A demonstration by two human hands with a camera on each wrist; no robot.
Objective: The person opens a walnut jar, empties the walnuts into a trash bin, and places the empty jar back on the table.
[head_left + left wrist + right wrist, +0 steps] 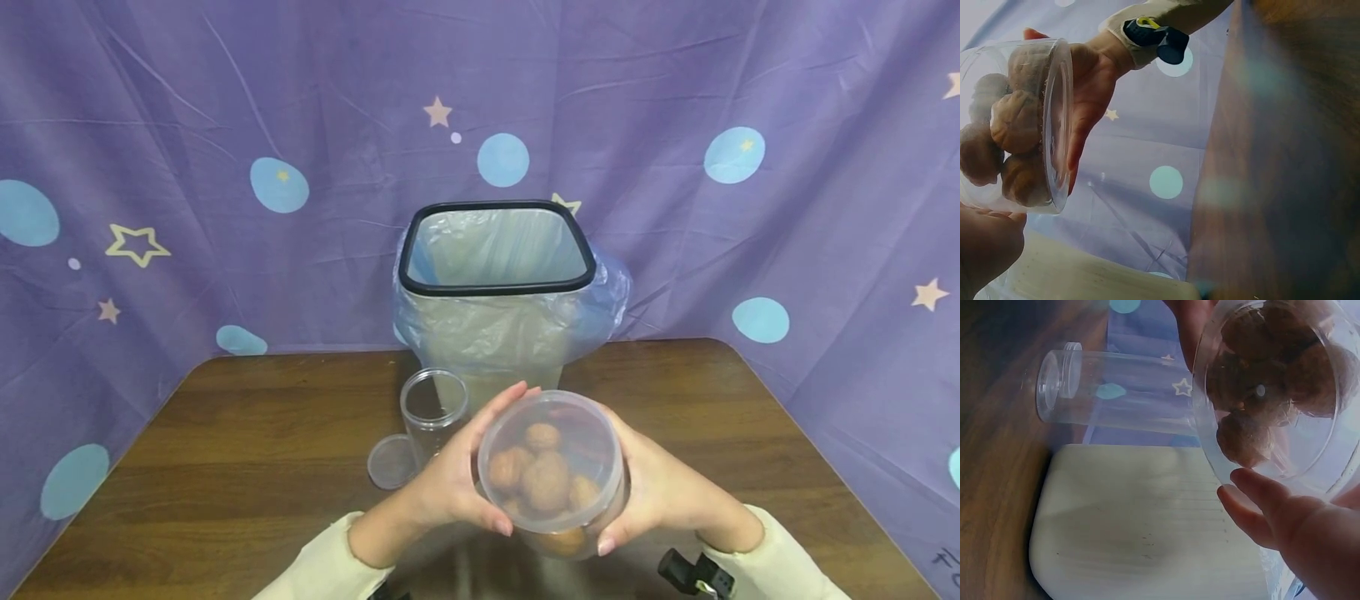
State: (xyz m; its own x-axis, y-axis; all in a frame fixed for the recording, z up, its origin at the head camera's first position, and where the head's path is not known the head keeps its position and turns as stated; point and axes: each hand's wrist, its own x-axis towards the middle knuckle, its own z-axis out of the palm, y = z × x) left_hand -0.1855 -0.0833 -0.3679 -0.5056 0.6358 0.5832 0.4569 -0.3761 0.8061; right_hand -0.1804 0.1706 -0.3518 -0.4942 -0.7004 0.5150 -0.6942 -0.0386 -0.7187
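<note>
A round clear plastic tub (553,460) with a translucent lid (588,446) holds several walnuts (1015,122). My left hand (459,479) grips its left side, thumb toward me. On the opposite side my right hand (654,485) holds it the same way. The tub is raised above the table, and its base shows in the right wrist view, where fingers (1266,494) press against the wall. Left of the tub, a tall clear jar (429,429) stands uncovered on the table, partly hidden by my left hand. A round clear lid (392,462) lies beside that jar.
Behind the tub stands a pale waste bin (491,333) with a black rim (498,290) and a bluish plastic bag (606,292) folded over its edge. The brown wooden table (247,450) ends at a purple patterned curtain (337,125) on the far side.
</note>
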